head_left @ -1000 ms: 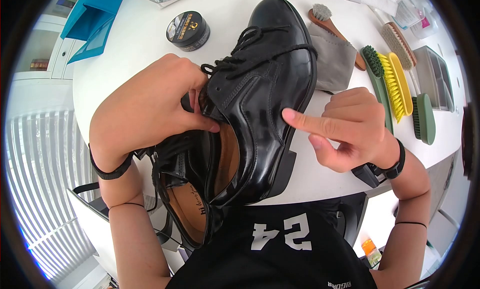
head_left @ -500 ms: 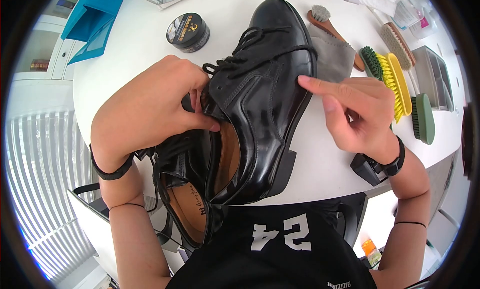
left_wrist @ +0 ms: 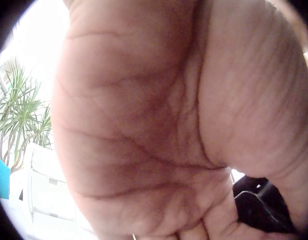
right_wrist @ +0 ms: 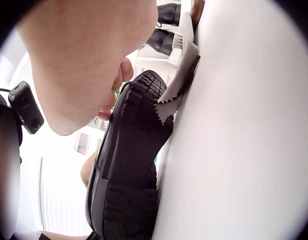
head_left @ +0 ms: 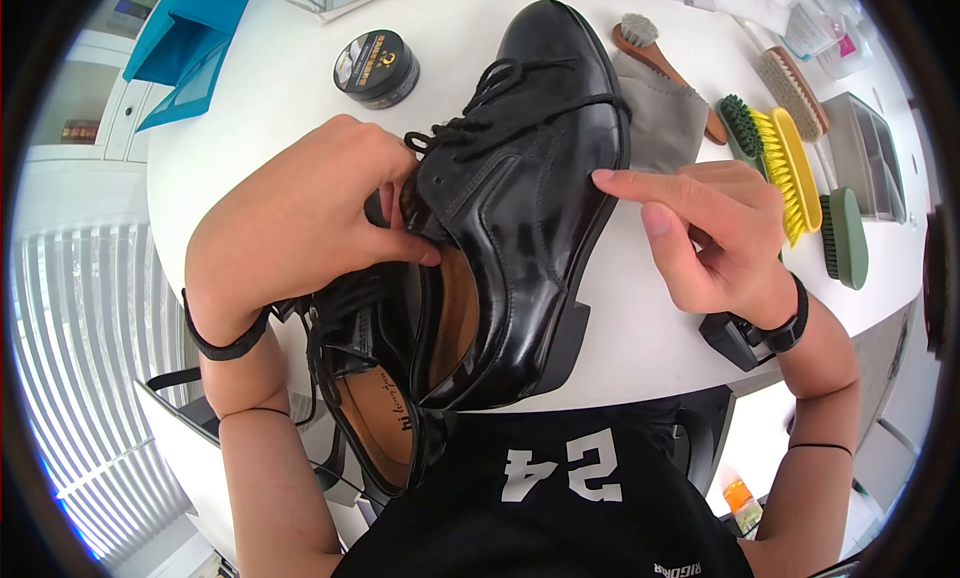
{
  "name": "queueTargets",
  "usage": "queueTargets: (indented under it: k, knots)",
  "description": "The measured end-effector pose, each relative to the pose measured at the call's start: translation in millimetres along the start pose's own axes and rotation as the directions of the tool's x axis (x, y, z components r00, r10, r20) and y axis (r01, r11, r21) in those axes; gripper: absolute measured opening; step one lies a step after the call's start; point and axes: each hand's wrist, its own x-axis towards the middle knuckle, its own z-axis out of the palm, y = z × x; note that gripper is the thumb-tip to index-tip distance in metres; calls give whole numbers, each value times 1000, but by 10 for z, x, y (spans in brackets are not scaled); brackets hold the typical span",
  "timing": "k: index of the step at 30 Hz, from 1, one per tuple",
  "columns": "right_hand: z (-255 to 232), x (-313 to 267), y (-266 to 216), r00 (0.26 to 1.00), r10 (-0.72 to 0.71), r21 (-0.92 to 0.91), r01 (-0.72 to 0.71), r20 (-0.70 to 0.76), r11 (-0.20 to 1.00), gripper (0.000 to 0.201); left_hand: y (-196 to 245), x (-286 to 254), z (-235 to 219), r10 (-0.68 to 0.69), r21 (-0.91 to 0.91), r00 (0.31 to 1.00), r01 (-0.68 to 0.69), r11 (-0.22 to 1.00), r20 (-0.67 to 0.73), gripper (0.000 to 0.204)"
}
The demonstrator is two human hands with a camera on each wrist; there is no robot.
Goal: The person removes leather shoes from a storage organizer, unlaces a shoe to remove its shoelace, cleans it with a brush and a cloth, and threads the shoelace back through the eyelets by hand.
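Note:
A black leather lace-up shoe (head_left: 530,208) lies tilted on its side, toe pointing away, its treaded sole (right_wrist: 129,160) showing in the right wrist view. My left hand (head_left: 300,213) grips it at the tongue and opening, thumb inside and the other fingers mostly hidden. With the index finger extended, my right hand (head_left: 715,228) touches the outer side of the upper just above the sole edge; its other fingers are bent and hold nothing. Under the left hand sits a second black shoe (head_left: 385,378) with a tan insole, partly covered by the first.
A round polish tin (head_left: 376,70) stands beyond the left hand. Past the toe, a grey cloth (head_left: 660,113) lies under a wooden dauber brush (head_left: 665,63). Farther right are a yellow brush (head_left: 795,168), a green brush (head_left: 848,238) and a clear box (head_left: 868,158).
My right index fingertip has slid along the shoe's side from nearer the heel toward the toe, then slightly back. My left hand and the shoes stay nearly still.

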Motion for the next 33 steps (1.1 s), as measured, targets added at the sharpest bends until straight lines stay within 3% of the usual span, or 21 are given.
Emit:
queueTargets:
  k: [8, 16, 19, 21, 27, 33]
  knots:
    - [47, -50, -23, 996, -76, 104, 70, 53, 992, 32, -24, -3, 17, 44, 12, 998, -43, 999, -50, 41]
    - [5, -4, -58, 978, -159, 131, 142, 134, 981, 33, -53, 50, -3, 1, -59, 998, 2, 998, 63, 41]
    - [28, -25, -38, 984, -141, 102, 130, 113, 986, 30, -89, 60, 10, 15, -80, 998, -9, 997, 69, 40]
    - [73, -51, -20, 998, -58, 33, 58, -5, 998, 24, -71, 51, 9, 12, -72, 998, -8, 997, 61, 40]
    - [39, -13, -66, 992, 111, -43, -113, -63, 993, 21, -56, 54, 4, 8, -68, 998, -4, 998, 59, 40]
    - [12, -30, -75, 986, 157, -73, -160, -53, 984, 28, 4, 35, -23, -7, -37, 999, 9, 999, 45, 40]
